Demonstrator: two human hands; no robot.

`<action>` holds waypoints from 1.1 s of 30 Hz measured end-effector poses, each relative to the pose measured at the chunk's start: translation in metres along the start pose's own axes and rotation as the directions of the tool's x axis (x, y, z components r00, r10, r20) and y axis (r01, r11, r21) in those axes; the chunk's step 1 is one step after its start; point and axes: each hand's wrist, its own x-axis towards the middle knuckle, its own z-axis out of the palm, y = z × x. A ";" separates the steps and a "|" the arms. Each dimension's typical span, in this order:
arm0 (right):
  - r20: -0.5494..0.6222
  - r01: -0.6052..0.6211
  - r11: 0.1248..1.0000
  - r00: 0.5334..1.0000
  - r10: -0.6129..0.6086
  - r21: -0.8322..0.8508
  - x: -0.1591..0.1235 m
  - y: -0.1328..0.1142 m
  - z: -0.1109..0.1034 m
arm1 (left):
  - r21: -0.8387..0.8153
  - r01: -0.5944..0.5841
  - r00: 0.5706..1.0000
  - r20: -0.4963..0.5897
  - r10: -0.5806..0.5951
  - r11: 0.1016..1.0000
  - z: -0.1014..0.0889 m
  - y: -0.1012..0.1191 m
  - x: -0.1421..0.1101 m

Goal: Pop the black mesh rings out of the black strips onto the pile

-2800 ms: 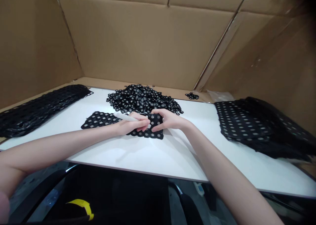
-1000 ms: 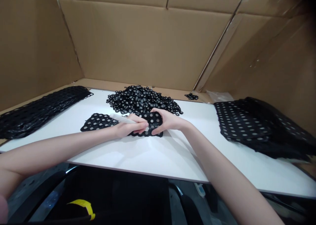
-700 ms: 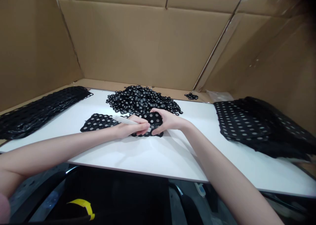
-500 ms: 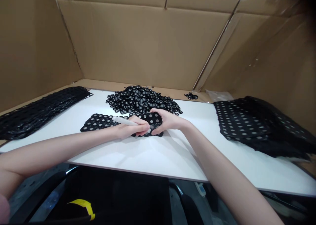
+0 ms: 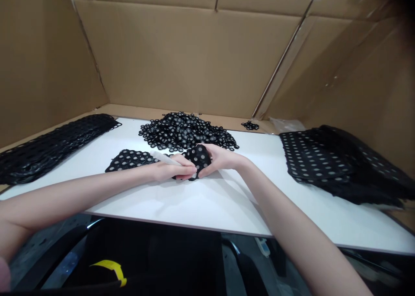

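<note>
A black perforated sheet of joined rings (image 5: 131, 159) lies in the middle of the white table (image 5: 207, 203). My left hand (image 5: 171, 169) is closed on a thin white stick (image 5: 163, 158) like a pen, its tip at the sheet's right end. My right hand (image 5: 218, 158) grips that right end, which is bunched up and lifted between thumb and fingers. Just behind the hands lies a heap of loose black rings (image 5: 186, 131).
A stack of black perforated sheets (image 5: 337, 162) sits at the right, a long stack of ring sheets (image 5: 52, 144) at the left. A small ring cluster (image 5: 250, 125) lies at the back. Cardboard walls (image 5: 194, 58) enclose the table. A yellow object (image 5: 110, 272) lies below the table's front edge.
The sheet's right end, flat on the table before, is now bunched and raised in my right hand. Both hands stay in nearly the same place.
</note>
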 end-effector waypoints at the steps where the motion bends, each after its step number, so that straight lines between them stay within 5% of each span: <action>1: 0.022 0.001 0.999 1.000 -0.003 0.054 0.000 0.000 0.000 | -0.006 0.004 1.000 0.006 -0.004 1.000 0.000 0.000 0.000; 10: 0.037 -0.025 0.989 0.999 0.020 0.146 -0.001 -0.001 0.000 | -0.050 0.030 1.000 0.010 -0.029 0.998 -0.001 -0.004 0.000; 16: 0.032 -0.062 0.989 0.998 0.059 0.134 -0.005 0.001 -0.007 | -0.291 0.013 0.976 -0.204 -0.076 0.957 -0.007 -0.018 0.005; 21: 0.033 -0.103 0.994 0.994 0.101 0.047 -0.010 0.010 -0.016 | -0.203 -0.020 0.940 -0.338 -0.051 0.979 -0.020 -0.025 0.013; 24: -0.042 -0.126 0.989 0.991 0.123 -0.076 -0.008 0.017 -0.015 | -0.151 0.013 0.932 -0.357 -0.066 0.988 -0.023 -0.028 0.016; 33: -0.303 -0.012 0.971 0.951 -0.063 -0.238 0.013 0.028 0.014 | -0.020 0.028 0.939 -0.342 -0.033 0.999 -0.017 -0.030 0.020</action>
